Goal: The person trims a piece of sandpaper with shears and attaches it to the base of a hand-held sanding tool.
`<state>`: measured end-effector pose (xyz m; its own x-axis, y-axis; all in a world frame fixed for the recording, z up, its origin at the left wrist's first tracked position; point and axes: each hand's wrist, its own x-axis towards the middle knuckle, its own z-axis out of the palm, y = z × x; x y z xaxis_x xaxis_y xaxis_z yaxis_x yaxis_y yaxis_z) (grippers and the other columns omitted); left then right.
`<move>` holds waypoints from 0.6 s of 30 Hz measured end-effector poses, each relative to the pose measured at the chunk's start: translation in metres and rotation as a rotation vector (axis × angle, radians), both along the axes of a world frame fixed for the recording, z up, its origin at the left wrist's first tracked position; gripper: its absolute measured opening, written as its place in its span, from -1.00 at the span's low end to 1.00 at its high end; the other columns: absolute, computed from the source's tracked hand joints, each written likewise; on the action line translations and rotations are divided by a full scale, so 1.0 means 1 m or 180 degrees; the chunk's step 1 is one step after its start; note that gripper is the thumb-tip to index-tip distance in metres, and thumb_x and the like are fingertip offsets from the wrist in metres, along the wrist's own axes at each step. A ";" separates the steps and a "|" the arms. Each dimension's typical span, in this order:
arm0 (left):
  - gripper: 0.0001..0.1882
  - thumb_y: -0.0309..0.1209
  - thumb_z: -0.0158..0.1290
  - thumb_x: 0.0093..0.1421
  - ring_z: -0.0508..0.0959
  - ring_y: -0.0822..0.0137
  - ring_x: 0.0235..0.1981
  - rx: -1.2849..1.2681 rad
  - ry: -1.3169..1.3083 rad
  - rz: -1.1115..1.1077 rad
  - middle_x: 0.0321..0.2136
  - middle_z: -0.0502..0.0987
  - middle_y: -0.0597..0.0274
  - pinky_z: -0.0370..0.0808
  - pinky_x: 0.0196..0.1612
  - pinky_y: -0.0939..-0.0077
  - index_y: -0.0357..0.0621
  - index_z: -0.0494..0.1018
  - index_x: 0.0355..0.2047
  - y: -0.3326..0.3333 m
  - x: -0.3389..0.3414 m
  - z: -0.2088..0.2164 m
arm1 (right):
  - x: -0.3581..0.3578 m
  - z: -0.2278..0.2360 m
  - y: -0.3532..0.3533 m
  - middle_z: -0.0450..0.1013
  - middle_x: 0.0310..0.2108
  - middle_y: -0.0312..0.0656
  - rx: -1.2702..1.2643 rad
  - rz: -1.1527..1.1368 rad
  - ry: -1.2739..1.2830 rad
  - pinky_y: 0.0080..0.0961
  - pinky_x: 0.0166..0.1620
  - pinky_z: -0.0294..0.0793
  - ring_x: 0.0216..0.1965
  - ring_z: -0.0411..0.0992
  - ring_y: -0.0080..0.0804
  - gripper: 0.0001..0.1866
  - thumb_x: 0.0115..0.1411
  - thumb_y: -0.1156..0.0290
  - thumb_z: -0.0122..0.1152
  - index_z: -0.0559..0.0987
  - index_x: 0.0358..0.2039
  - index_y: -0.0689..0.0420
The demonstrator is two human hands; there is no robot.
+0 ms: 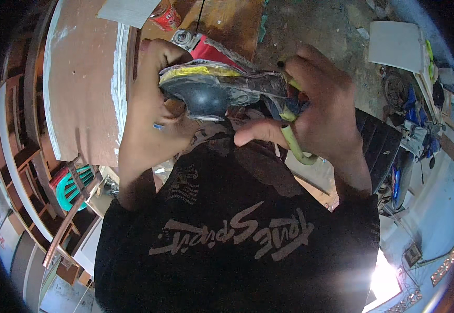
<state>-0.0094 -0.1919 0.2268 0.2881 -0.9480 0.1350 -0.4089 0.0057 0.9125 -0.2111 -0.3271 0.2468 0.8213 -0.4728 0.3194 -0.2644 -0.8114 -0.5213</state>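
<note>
In front of my chest, I hold a shoe-like piece (203, 100) with a shiny black rounded end, a yellow band along its upper edge and a grey, rough, stuck-on layer. My left hand (156, 96) wraps round its left end, thumb on top and fingers curled beneath. My right hand (321, 99) is closed on a tool with curved yellow-green handles (293, 142), which look like pliers. The tool meets the right end of the piece, where my fingers partly hide its jaws. The right thumb stretches left beneath the piece.
Behind the hands lie a red item (208, 50) with a metal round part (182, 38) and a red can (165, 16) on brown boards. A pale brown panel (83, 78) stands left, near a green plastic chair (74, 188). A white panel (396, 46) is at far right.
</note>
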 end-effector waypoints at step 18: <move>-0.43 -0.77 0.05 -0.23 0.56 0.07 -0.24 0.0095 -0.0365 -0.0256 -0.30 0.43 -0.01 0.46 -0.14 0.44 -0.25 0.29 -0.11 -0.005 0.011 0.011 | 0.000 0.003 -0.001 0.20 -0.60 -0.22 0.0015 0.0020 -0.0003 -0.43 -0.54 0.23 -0.59 0.22 -0.35 -0.14 -0.57 -0.33 0.59 0.36 -0.62 0.17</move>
